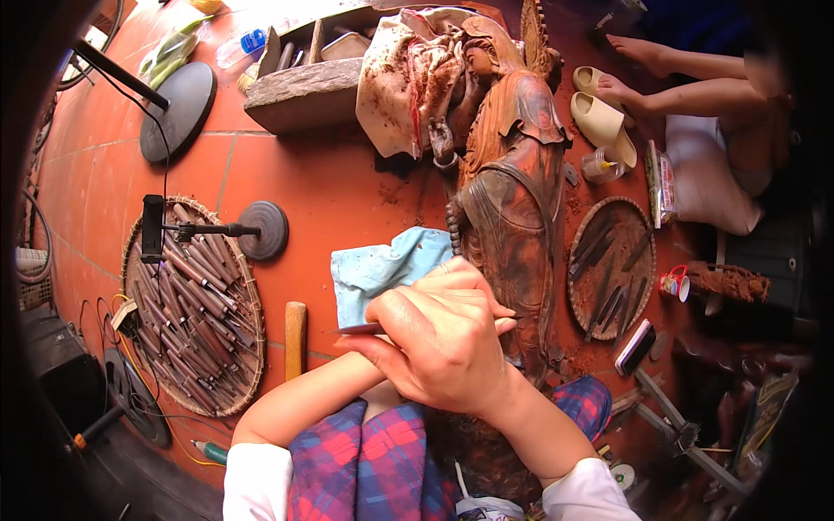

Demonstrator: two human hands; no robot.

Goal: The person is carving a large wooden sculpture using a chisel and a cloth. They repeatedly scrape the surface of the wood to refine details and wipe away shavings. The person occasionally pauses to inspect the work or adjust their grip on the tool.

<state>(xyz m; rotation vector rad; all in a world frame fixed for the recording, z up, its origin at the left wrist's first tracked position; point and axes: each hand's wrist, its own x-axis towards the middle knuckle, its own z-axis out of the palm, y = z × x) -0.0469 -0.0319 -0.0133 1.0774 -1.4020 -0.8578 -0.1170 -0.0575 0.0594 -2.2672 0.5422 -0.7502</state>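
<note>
My forearms cross at the centre, with my right hand [447, 347] over the left. The right hand's fingers are curled closed, and what they hold is hidden. My left hand [462, 278] lies mostly beneath it, so its grip is covered. A thin dark edge [358, 329] shows by the right thumb, its kind unclear. A light blue cloth [373, 269] lies just beyond and left of my hands. Touching or close to them on the right is a carved wooden statue [512, 200] of a robed figure, lying with its head far away.
Left is a round woven tray [254, 347] of several wooden-handled carving tools, near a mallet-like wooden handle [296, 334] and a round-based stand [262, 230]. Right, another tray [647, 295] holds dark blades, near a phone [635, 347]. Another person's legs [695, 95] rest beyond pale clogs [599, 117].
</note>
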